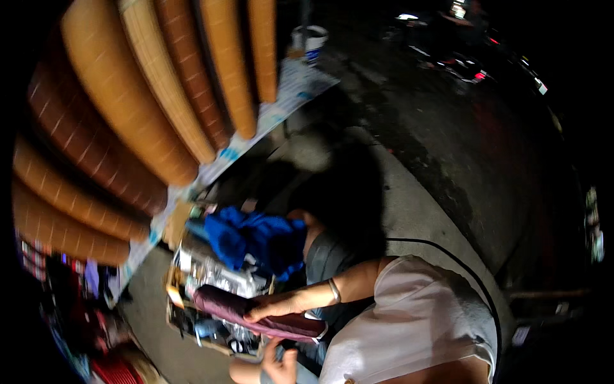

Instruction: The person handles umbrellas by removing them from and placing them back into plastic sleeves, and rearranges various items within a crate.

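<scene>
My right hand (273,305), with a metal bangle at the wrist, grips a long maroon fabric-covered roll (292,326). The roll lies at a slant above an open cardboard box (218,346), hiding part of it. Clear plastic packages (225,273) and small dark items fill this box. Just below the roll, my left hand (280,366) has its fingers apart and holds nothing. A crumpled bright blue cloth (256,240) lies over the far side of the box, against my bent knee (307,223).
Large brown and tan rolls of sheet material (129,91) stand on a printed white sheet (216,168). A black cable (431,247) curves over the concrete. Red goods (115,367) sit at lower left. Beyond are a white bucket (314,38) and motorbikes (460,67).
</scene>
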